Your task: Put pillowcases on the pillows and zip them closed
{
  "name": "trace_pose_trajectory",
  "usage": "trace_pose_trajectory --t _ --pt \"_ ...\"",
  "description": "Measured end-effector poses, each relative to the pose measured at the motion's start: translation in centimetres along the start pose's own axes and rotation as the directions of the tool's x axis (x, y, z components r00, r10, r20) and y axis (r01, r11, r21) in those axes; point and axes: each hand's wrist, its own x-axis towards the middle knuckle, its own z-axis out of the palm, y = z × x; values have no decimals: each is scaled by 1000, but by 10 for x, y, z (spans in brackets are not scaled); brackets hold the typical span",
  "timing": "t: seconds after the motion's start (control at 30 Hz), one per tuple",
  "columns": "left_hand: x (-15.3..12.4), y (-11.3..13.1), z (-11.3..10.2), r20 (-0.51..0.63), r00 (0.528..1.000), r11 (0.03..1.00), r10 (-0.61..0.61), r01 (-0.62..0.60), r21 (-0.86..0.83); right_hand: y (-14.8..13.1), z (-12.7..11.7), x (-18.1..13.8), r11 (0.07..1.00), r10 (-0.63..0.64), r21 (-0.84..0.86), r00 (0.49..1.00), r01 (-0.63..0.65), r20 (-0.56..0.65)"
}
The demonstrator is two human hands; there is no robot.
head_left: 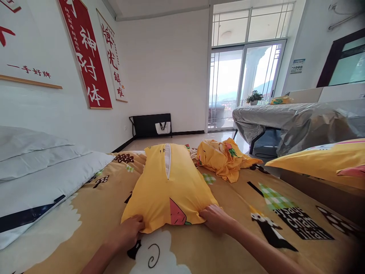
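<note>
A pillow in a yellow case (168, 186) with a strawberry print lies lengthwise on the bed, its far end partly open so the white inner pillow shows. My left hand (129, 230) grips the near left corner of the case, fingers closed on the fabric. My right hand (216, 217) is closed on the near right corner. A second, crumpled yellow pillowcase (225, 158) lies beyond it on the bed.
The bed sheet (242, 213) is tan with cartoon prints. White pillows (37, 167) are stacked at the left by the wall. A yellow pillow (322, 160) lies at the right. Behind stand a plastic-covered table (288, 118) and a glass balcony door (242, 83).
</note>
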Motion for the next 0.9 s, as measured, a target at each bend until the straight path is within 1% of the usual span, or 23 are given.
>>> trace_pose_trajectory --t 0.3,0.47,0.57,0.63,0.7,0.77,0.83,0.9 --pt "-1 9 -6 25 999 999 -30 30 25 -1 1 0 1000 6 -9 1000 -6 -1" --pt "2 9 -8 51 998 999 -32 30 33 -3 -2 -1 1000 14 8 1000 -14 13" --pt "0 9 -18 84 996 1000 -22 20 24 -4 -7 -2 999 21 27 999 -22 37" --pt "-1 13 -33 87 996 1000 -14 15 -5 -4 -11 -2 999 30 41 998 -33 57" --pt "-1 22 -55 17 1000 998 10 -9 -57 -6 -17 1 997 41 60 996 -46 79" --pt "4 35 -79 -125 992 994 25 -38 -105 -8 -23 6 994 57 84 993 -67 106" --pt "17 50 -100 -267 964 992 20 -51 -111 -11 -27 13 990 75 106 988 -89 136" --pt "38 64 -113 -345 939 996 3 -36 -87 -14 -30 19 987 92 119 983 -112 157"
